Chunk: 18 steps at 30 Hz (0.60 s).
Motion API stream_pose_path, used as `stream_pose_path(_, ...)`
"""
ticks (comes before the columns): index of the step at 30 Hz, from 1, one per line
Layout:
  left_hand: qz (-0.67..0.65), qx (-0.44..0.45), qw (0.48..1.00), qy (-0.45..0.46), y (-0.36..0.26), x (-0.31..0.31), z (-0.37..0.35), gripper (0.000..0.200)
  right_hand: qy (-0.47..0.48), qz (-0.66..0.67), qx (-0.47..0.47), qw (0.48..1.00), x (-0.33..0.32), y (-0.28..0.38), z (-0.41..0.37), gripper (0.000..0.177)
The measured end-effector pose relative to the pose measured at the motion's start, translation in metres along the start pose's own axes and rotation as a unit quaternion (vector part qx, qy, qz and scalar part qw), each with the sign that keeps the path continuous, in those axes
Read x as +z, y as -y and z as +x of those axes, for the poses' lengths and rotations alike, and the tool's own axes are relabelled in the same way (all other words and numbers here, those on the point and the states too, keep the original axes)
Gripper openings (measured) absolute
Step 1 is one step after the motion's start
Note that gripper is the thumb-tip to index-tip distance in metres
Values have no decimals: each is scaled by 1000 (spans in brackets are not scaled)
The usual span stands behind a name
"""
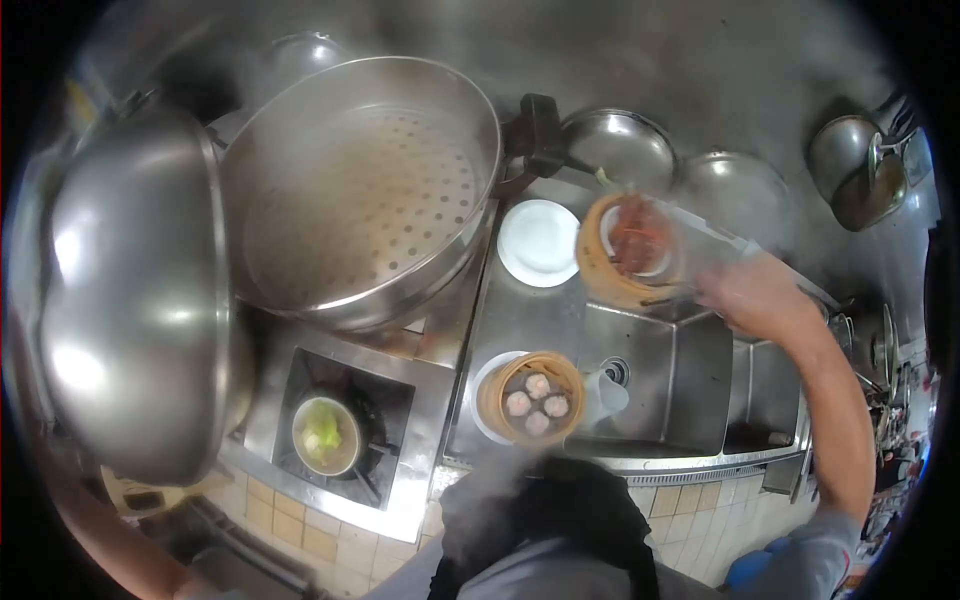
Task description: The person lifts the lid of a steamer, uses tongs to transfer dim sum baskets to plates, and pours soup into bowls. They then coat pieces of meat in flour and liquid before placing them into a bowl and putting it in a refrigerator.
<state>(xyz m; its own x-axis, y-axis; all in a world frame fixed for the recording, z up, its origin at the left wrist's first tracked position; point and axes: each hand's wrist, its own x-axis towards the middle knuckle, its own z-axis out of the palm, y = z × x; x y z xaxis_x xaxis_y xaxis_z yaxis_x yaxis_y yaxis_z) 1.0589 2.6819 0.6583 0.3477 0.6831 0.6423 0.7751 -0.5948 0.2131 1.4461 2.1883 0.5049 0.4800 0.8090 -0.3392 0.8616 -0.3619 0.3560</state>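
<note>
My right hand (745,292), smeared by motion and steam, reaches in from the right. Its fingers close at the side of a small bamboo steamer (597,262) that holds a plate of reddish-brown food (637,238). At lower left my left forearm (125,545) runs up behind a large domed metal lid (135,290), which hides the hand. The lid stands tilted beside a wide metal steamer pot (360,200) with a perforated floor. A second bamboo steamer (573,372) with several pale dumplings (537,385) sits near the counter's front edge, on a white plate (480,405).
A burner (375,395) carries a small pot (325,437) with something green inside. A white plate (538,243) lies on the steel counter. Right of it is a double sink (650,385), with a translucent cup (604,397) at its left edge. Metal woks (620,145) stand behind.
</note>
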Motion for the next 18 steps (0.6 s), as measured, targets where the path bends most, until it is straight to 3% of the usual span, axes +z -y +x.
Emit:
stream_pose_path(3,19,9,1000,-2,-6,7,6,16,37,17,19,999,58,-11,64,17)
stream_pose_path(5,29,-4,1000,4,-12,9,6,16,8,-27,-15,1000,74,-6,102,18)
stream_pose_path(10,21,61,998,-9,-26,18,13,20,15,53,-38,998,92,3,168,19)
stream_pose_path(13,41,-7,999,-29,-62,26,18,25,41,42,-18,998,100,8,196,14)
stream_pose_path(14,14,88,996,2,-49,26,30,29,32,40,-21,998,101,12,200,14)
stream_pose_path(16,-13,179,984,6,-52,39,52,28,63,62,-9,996,102,20,199,17)
stream_pose_path(17,4,168,985,32,-64,43,57,26,54,60,-10,997,102,20,197,17)
stream_pose_path(18,-26,65,997,26,-97,52,47,35,20,107,-7,994,106,18,193,19)
